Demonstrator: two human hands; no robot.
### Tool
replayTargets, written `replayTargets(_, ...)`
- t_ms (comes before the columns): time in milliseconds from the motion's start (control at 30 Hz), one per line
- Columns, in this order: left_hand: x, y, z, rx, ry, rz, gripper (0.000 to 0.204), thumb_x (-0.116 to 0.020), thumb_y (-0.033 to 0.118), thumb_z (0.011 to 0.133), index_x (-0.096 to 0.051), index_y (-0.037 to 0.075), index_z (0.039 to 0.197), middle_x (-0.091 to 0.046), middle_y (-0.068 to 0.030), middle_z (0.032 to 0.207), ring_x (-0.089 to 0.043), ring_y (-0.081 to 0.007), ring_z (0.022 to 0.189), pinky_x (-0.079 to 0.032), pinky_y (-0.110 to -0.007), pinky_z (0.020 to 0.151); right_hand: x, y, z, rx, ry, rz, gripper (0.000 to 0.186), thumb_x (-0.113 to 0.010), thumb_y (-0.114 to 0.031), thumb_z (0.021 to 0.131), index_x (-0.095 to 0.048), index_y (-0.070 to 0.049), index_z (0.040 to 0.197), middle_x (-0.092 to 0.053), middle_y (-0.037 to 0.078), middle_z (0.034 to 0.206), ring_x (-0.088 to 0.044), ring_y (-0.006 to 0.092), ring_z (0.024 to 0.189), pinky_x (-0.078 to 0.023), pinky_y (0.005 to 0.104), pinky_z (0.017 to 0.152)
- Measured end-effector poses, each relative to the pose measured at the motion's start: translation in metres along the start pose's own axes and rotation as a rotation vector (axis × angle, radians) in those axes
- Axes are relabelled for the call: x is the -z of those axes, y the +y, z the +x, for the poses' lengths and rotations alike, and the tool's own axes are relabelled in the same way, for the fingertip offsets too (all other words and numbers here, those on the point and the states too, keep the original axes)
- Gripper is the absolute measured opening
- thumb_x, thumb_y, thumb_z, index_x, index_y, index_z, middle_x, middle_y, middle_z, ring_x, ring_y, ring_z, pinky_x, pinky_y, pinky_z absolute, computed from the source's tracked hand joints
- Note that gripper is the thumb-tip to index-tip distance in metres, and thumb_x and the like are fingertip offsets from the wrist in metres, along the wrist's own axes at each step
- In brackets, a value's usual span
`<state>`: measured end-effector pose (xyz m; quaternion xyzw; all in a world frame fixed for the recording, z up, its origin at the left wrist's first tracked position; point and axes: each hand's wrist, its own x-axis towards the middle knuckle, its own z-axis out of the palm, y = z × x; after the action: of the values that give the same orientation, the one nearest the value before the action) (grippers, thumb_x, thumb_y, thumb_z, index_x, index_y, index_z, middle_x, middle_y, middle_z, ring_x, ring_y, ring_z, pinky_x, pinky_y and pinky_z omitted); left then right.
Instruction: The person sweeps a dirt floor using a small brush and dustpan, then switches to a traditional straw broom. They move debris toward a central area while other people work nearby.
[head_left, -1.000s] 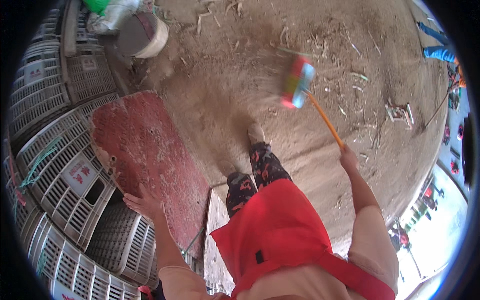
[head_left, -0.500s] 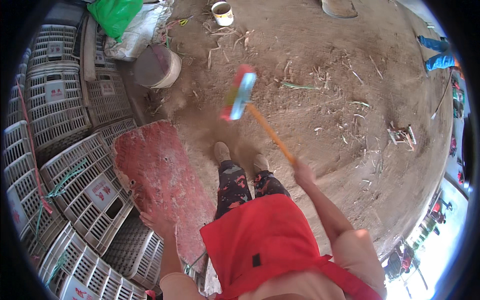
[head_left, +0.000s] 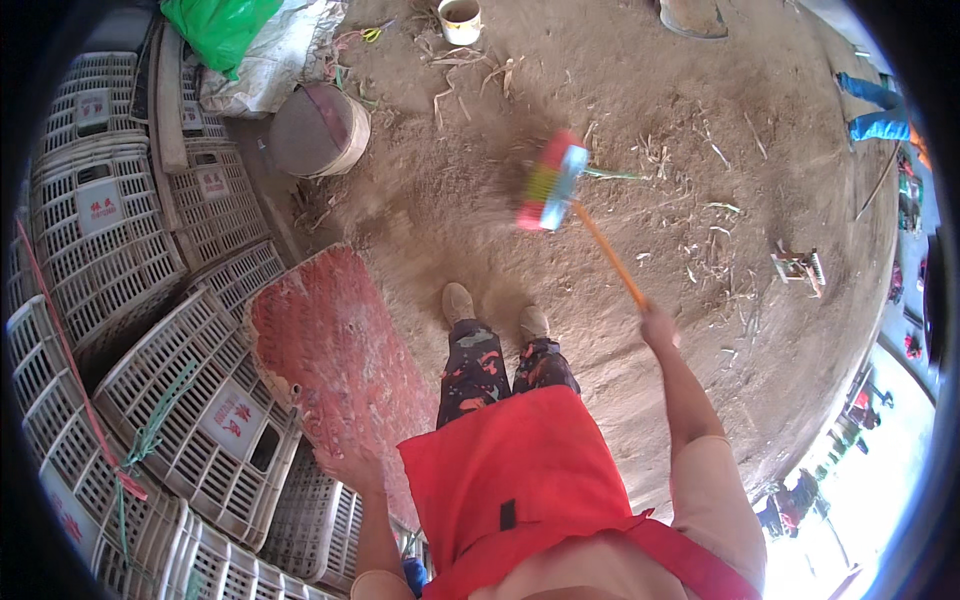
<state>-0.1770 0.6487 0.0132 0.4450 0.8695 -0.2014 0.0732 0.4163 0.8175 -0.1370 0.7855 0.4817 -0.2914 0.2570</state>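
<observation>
My right hand (head_left: 658,328) is closed round the orange handle of a broom (head_left: 606,246), held out ahead and to the right. Its pale blue head (head_left: 563,188) has red and yellow-green bristles, blurred by motion, close to the dirt floor. On my left, my left hand (head_left: 348,466) lies at the edge of a worn red board (head_left: 335,345), fingers stretched out rather than wrapped. A red apron (head_left: 515,450) covers my front, and both my shoes stand between the board and the broom.
Stacked white plastic crates (head_left: 205,400) line the left side. A lidded round bucket (head_left: 320,130), a green bag (head_left: 222,35) and a small white pail (head_left: 460,22) stand ahead. Dry stalks litter the floor near a small stool (head_left: 798,268). Another person's blue-clad legs (head_left: 880,105) show far right.
The broom has swung to the right across the floor, my right hand moving right with it. The view has shifted slightly; my left hand is still by the red board.
</observation>
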Motion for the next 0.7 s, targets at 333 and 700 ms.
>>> replayTargets(333,0.030,0.027,0.009,0.084,-0.122,-0.084,0.056,-0.064,0.013,0.071,-0.048,0.007,0.124,-0.021,-0.0373,0.132,-0.022,-0.0511,0.125,-0.022,-0.057,0.102,0.035,0.027,-0.061,-0.152,0.129,0.113,0.036,-0.047,-0.023,0.087,-0.051,-0.013,0.121,-0.061,0.022,0.095,-0.059,0.0391,0.091,-0.047,0.0472,0.077)
replayTargets(700,0.063,0.092,0.003,0.121,-0.175,0.093,0.051,-0.063,0.017,0.073,-0.048,0.008,0.121,-0.024,-0.0309,0.136,-0.021,-0.0486,0.127,-0.021,-0.056,0.102,0.149,-0.364,0.156,0.502,-0.041,0.146,0.022,-0.046,-0.020,0.087,-0.054,-0.015,0.107,-0.064,0.015,0.092,-0.061,0.0346,0.089,-0.049,0.0466,0.075)
